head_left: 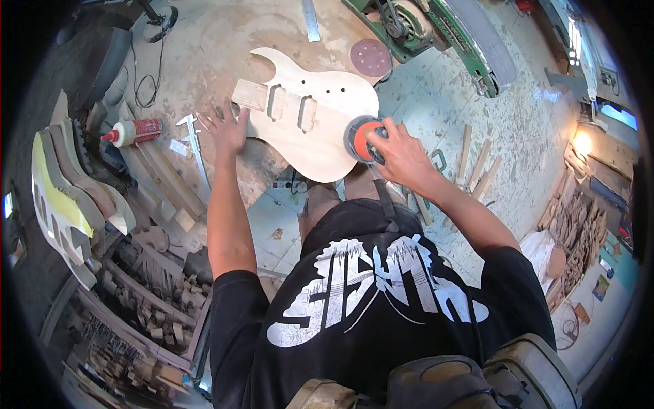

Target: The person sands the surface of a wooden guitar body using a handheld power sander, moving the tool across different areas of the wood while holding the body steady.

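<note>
A pale wooden electric guitar body (334, 146) lies on the workbench, with two pickup slots and several small holes cut through it. My right hand (403, 155) grips an orange and dark grey round sander (359, 136), which rests at the body's lower right edge. At the neck end, my left hand (229, 128) is open, its fingers spread beside the neck block and its thumb against the wood. Left of that hand lie a caliper (197, 146) and a red and white glue bottle (139, 131) on its side.
A brown sanding disc (371, 57) lies beyond the body, near a green belt machine (456, 34). A metal ruler (310, 20) sits at the far side. Shaped wooden templates (61, 198) stand at left, above bins of offcuts (163, 327). Wood strips (479, 163) are at right.
</note>
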### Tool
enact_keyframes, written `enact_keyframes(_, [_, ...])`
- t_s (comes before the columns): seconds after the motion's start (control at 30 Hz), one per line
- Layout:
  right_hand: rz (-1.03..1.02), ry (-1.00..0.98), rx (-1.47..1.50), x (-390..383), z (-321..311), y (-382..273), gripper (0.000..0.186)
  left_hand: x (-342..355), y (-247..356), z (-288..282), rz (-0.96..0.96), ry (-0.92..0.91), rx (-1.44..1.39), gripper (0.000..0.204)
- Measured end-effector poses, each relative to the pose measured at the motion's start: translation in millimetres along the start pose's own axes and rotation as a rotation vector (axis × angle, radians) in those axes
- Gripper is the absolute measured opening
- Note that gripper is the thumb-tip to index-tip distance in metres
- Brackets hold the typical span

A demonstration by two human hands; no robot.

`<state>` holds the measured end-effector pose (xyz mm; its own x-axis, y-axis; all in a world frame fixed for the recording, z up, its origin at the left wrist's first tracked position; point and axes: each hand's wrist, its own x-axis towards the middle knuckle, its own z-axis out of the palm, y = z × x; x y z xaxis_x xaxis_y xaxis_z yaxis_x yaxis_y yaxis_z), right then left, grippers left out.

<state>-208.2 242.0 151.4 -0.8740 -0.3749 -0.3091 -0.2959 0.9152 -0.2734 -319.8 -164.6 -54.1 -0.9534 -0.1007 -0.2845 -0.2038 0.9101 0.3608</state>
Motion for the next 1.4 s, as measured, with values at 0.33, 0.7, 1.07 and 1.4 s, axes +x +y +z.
enact_keyframes(0.33, [0.017, -0.036, -0.003, -17.7, 0.8, 8.0, 0.069, 2.0, 7.6, 4.5, 0.021, 0.008, 0.003, 0.087])
enact_keyframes(0.7, [0.022, -0.063, 0.015, -25.7, 5.1, 0.8, 0.068, 5.4, 3.4, 7.8, 0.024, 0.015, 0.009, 0.087])
enact_keyframes(1.07, [0.036, -0.112, 0.027, -34.2, 5.4, -1.9, 0.067, 1.5, 8.1, 5.4, 0.025, 0.018, -0.001, 0.088])
enact_keyframes(1.4, [-0.02, -0.082, 0.048, 5.8, -6.3, -26.1, 0.064, 3.2, 7.5, 0.1, 0.011, -0.009, 0.016, 0.088])
